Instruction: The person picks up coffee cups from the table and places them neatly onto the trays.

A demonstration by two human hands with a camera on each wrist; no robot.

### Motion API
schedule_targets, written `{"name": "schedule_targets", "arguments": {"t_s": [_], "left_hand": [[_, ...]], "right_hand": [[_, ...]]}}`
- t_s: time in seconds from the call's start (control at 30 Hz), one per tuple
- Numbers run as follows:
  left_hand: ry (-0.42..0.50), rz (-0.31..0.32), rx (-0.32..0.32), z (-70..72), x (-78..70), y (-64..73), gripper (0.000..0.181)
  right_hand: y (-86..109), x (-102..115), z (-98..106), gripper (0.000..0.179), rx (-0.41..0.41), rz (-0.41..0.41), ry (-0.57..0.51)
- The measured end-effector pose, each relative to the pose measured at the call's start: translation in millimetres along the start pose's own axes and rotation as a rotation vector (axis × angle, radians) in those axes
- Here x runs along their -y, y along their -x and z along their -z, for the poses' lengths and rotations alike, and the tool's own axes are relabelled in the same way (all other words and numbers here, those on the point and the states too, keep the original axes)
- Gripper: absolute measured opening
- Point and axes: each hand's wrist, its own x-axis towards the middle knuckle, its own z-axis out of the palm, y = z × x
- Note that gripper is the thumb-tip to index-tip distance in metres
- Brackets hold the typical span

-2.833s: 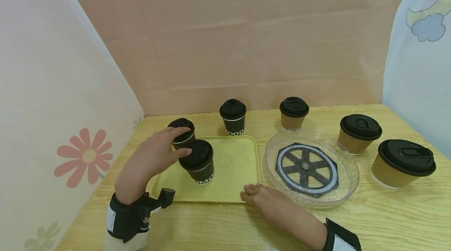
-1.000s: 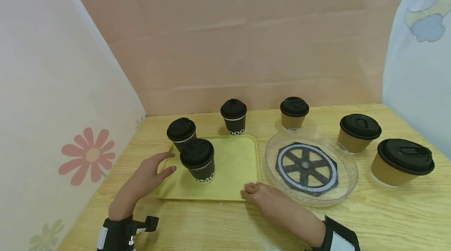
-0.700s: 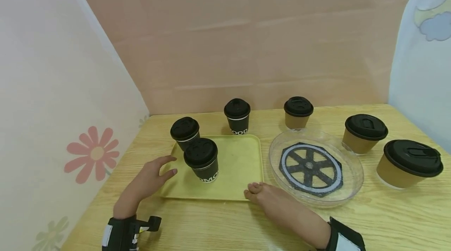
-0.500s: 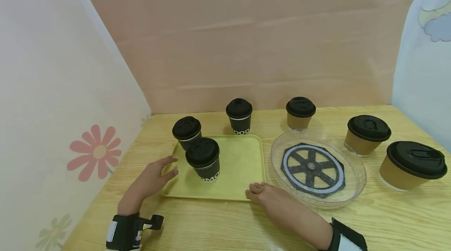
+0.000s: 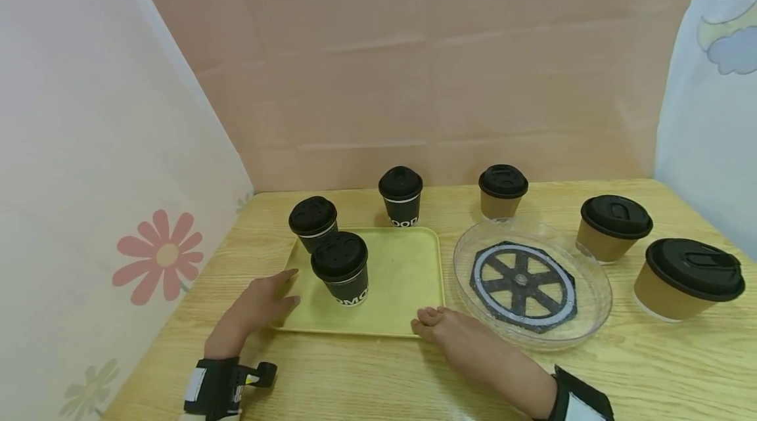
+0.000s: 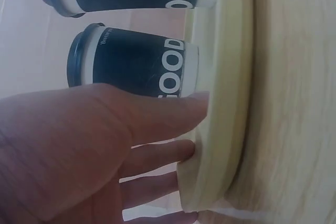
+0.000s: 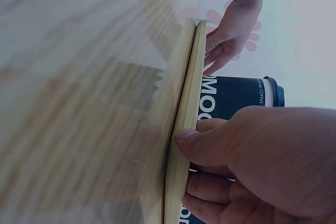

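Observation:
A yellow tray (image 5: 396, 283) lies on the wooden table. Two black paper cups with black lids stand upright on its left part: a front cup (image 5: 345, 276) and a rear cup (image 5: 315, 227). My left hand (image 5: 251, 309) is at the tray's left edge, with fairly straight fingers and thumb touching the rim. In the left wrist view its thumb (image 6: 178, 111) lies beside a black cup (image 6: 139, 61). My right hand (image 5: 458, 342) pinches the rim near the tray's front right corner. Its thumb (image 7: 191, 142) presses the outer wall in the right wrist view.
Right of the tray lies a round clear plastic dish (image 5: 591, 316) over a dark wheel-like pattern (image 5: 520, 283). A third black cup (image 5: 402, 201) stands behind the tray. Three brown cups with black lids, a far one (image 5: 501, 201), a middle one (image 5: 603, 240) and a near one (image 5: 665, 286), surround the dish.
My left hand has left the front black cup's lid and come down to the tray's left edge. My right hand stays at the front right corner. The head view has shifted slightly.

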Motion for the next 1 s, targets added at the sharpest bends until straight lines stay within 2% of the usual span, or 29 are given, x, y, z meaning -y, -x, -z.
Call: {"name": "schedule_targets", "arguments": {"t_s": [0.2, 0.3, 0.5, 0.7, 0.8, 1.0], "left_hand": [[-0.027, -0.038, -0.02, 1.7, 0.0, 2.5, 0.051], [-0.055, -0.036, -0.024, 2.3, -0.3, 3.5, 0.048], [-0.156, -0.013, -0.016, 0.4, -5.5, 0.8, 0.046], [-0.164, 0.005, -0.01, -3.0, -6.3, 0.4, 0.048], [-0.173, 0.005, -0.016, -3.6, -6.9, -0.4, 0.048], [-0.164, 0.01, -0.029, -4.6, -8.9, 0.3, 0.049]], "right_hand": [[-2.7, 1.6, 2.5, 0.046, -0.009, -0.002, 0.014], [-4.7, 2.0, 4.1, 0.045, 0.009, -0.015, -0.008], [-8.8, 0.1, 7.8, 0.032, 0.06, -0.045, -0.113], [-19.7, -7.0, 18.8, 0.024, 0.073, -0.037, -0.227], [-29.2, -13.0, 29.1, 0.024, 0.038, -0.069, -0.248], [-51.9, -33.5, 48.4, 0.027, -0.118, -0.073, -0.095]]}}
